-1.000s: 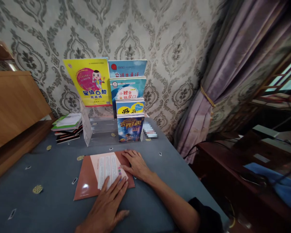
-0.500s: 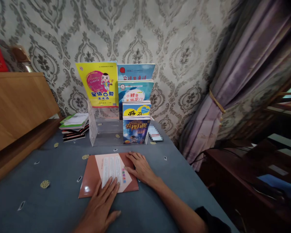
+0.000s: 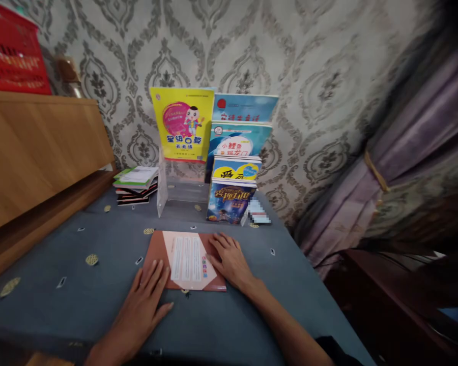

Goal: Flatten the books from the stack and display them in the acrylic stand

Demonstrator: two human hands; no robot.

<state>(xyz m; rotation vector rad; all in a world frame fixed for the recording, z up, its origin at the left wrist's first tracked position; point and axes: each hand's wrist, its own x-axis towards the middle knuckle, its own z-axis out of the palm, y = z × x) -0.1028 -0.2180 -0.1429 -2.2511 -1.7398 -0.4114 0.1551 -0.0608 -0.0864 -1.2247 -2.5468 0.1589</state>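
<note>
A closed brown book [image 3: 193, 261] with a pale printed panel lies flat and sideways on the table. Resting on its near left corner is my left hand [image 3: 144, 290], fingers stretched out and thumb apart. My right hand [image 3: 231, 256] lies on the book's right edge, its fingers spread toward the far right corner. Behind the book stands a clear stepped rack [image 3: 183, 211]. On the rack's right side are a dark blue book [image 3: 229, 203], a yellow and blue book [image 3: 236, 169] and teal books [image 3: 240, 136] in tiers. A yellow workbook [image 3: 183, 122] stands at its upper left.
Left of the rack is a stack of books [image 3: 135, 185]. A wooden cabinet [image 3: 46, 147] with a red basket [image 3: 13, 51] on top borders the left side. A purple curtain [image 3: 362, 198] hangs at right, beyond the edge of the blue-grey tablecloth [image 3: 286, 284].
The view has swung left, so the scene sits further right. My left hand has slid from the book's near middle to its left corner. The right hand stays at the right edge.
</note>
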